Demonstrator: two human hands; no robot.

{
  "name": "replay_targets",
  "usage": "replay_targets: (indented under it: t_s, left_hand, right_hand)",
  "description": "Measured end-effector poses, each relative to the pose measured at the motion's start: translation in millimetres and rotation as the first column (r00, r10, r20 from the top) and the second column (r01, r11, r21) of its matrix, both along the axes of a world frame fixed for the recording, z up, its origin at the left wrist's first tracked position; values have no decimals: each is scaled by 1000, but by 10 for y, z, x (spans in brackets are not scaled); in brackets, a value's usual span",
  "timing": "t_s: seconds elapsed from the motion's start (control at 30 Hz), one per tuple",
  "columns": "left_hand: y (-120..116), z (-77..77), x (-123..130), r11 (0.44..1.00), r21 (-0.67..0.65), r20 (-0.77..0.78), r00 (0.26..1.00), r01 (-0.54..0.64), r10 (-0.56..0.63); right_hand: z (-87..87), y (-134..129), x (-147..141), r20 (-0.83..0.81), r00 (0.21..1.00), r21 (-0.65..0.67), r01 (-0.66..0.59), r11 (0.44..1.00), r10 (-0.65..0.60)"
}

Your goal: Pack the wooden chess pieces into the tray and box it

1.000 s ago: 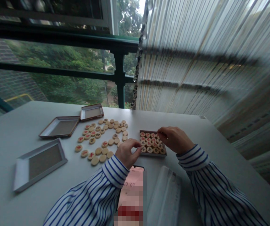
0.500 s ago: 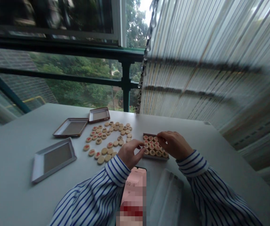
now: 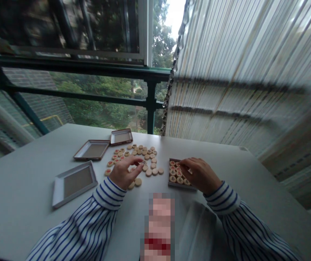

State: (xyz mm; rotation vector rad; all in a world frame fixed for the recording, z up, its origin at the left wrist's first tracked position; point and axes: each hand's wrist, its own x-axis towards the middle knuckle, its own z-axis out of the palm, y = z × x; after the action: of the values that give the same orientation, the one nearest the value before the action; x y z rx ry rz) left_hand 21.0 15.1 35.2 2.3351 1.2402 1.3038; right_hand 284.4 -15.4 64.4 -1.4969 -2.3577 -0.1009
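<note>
Round wooden Chinese chess pieces (image 3: 155, 171), some with red or black characters and some plain on top, lie spread over the table. My left hand (image 3: 124, 172) is above them, thumb and forefinger apart at either side of one piece with a black mark. A shallow box (image 3: 182, 187) to the right holds rows of upturned Chinese chess pieces (image 3: 172, 179) in red and black. Over its right part is my right hand (image 3: 200, 174), fingers bent down and drawn together; its fingertips hide some pieces, and what they hold is not visible.
Three shallow trays or lids, a white one (image 3: 92, 183) in front and two brown-edged ones (image 3: 91, 159) (image 3: 121, 137) behind, stand at the left. Near me on the white table (image 3: 133, 224) are a blurred-out phone (image 3: 159, 221) and a clear plastic case (image 3: 197, 232).
My left hand has moved left, from beside the box to the loose pieces, and its fingers have come around one. My right hand stays over the box. The view has shifted slightly.
</note>
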Motion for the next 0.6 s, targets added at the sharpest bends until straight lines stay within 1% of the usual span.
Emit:
replay_targets:
  t_s: [0.1, 0.17, 0.2, 0.27, 0.33, 0.43, 0.6]
  left_hand:
    - [36, -52, -194, 998, -22, 34, 998, -59, 60]
    - [55, -101, -311, 996, -46, 54, 995, -78, 81]
    - [61, -127, -363, 993, -57, 71, 991, -107, 111]
    - [67, -174, -448, 983, -76, 96, 981, -165, 171]
    - [63, -212, -511, 977, -72, 104, 973, -199, 205]
    - [48, -265, -567, 977, -47, 102, 972, -206, 210]
    - [35, -387, -617, 978, -54, 99, 974, -201, 206]
  right_hand:
    - [-3, -34, -57, -39, 999, 15, -20, 1000, 21]
    - [-8, -54, -103, -53, 998, 27, -31, 999, 32]
    - [-11, -63, -131, -56, 998, 30, -39, 999, 41]
    - [-16, -77, -197, -56, 996, 33, -60, 998, 62]
    - [-13, -83, -276, -54, 995, 32, -88, 996, 90]
    - [11, -76, -406, -43, 992, 31, -118, 993, 119]
    - [93, -16, -621, -11, 985, 7, -171, 985, 171]
